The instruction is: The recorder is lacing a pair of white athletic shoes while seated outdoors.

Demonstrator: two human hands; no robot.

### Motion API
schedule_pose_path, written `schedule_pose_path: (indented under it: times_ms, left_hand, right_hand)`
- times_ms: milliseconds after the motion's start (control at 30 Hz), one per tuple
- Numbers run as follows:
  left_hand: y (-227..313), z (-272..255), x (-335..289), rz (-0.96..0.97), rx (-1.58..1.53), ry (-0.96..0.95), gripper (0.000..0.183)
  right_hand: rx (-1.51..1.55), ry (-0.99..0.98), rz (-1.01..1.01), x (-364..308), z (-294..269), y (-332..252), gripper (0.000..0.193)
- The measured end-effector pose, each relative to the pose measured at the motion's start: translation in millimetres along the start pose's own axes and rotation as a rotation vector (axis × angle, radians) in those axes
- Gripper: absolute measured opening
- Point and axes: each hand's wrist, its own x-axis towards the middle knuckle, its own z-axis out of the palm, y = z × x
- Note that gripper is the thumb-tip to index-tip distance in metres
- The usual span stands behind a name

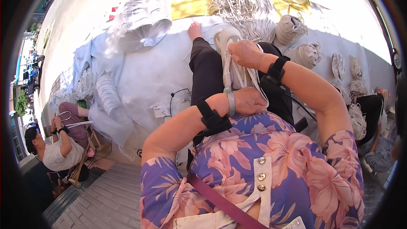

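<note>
A long hank of white flat cord lies along my lap, with a rounded looped end between my knees. My right hand is closed at the hank's far part, its fingers pinched on white cord strands. Close to my body, my left hand, with a pale bangle at the wrist, is curled shut. A white strand loops round its knuckles and runs up toward my right hand. What lies inside the left fist is mostly hidden. Black bands with small devices circle both my wrists.
A large clear bag of white coils stands on the white sheet. Ahead is a heap of loose white cord on yellow cloth. Wound bundles lie on the right. Another person sits at left, holding white cord; one more is at right.
</note>
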Motion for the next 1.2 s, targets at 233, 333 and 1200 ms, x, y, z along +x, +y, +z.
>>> schedule_pose_path:
  times_ms: [233, 333, 1200]
  left_hand:
    - [8.2, -4.3, 5.3, -0.009, 0.002, 0.021, 0.028]
    - [8.0, -4.9, 4.2, -0.026, 0.001, 0.047, 0.03]
    - [81.9, -27.9, 3.6, 0.095, 0.182, 0.278, 0.023]
  right_hand:
    - [-0.102, -0.276, -0.117, 41.3, -2.0, -5.2, 0.014]
    - [-0.099, -0.319, -0.031, 47.4, -13.9, -11.7, 0.024]
    - [0.685, -0.247, 0.024, -29.5, -25.4, 12.8, 0.021]
